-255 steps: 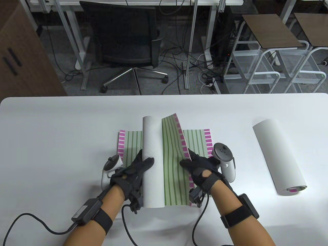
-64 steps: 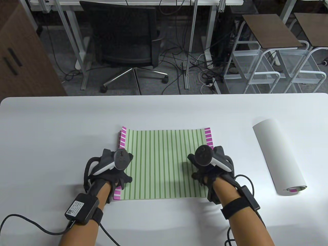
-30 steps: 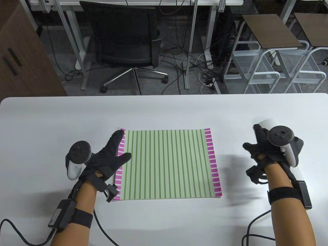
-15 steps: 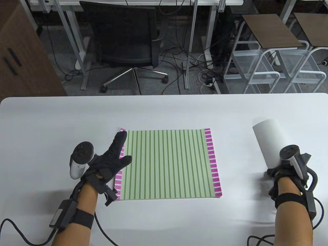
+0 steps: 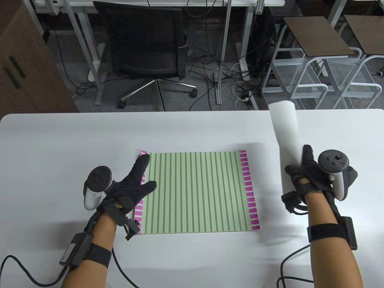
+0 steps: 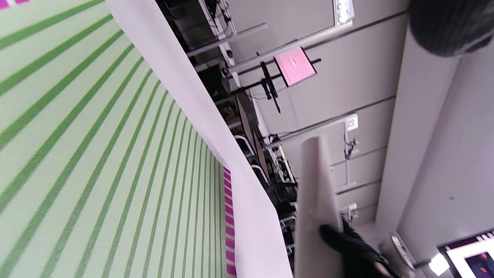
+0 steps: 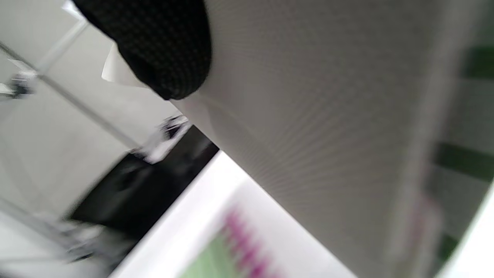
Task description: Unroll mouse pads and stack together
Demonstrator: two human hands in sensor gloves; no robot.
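A flat stack of green-striped mouse pads point(image 5: 196, 192) with magenta edge bands lies mid-table; it fills the left of the left wrist view point(image 6: 77, 154). My left hand point(image 5: 132, 183) rests open and flat on its left edge, fingers spread. My right hand point(image 5: 306, 174) grips a rolled white mouse pad point(image 5: 286, 132) near its lower end and holds it lifted off the table, tilted up and away, right of the stack. In the right wrist view a gloved fingertip point(image 7: 162, 46) presses on the roll point(image 7: 328, 135). The roll also shows in the left wrist view point(image 6: 312, 200).
The white table point(image 5: 60, 141) runs wide to both sides. Beyond its far edge stand a black office chair point(image 5: 144, 45), desk legs with cables and white metal stools point(image 5: 315, 72). Glove cables point(image 5: 30, 270) trail off the table's near edge.
My right hand reached to the rolled pad at the right, took hold of it and lifted it up and toward the stack. My left hand stayed on the stack's left edge.
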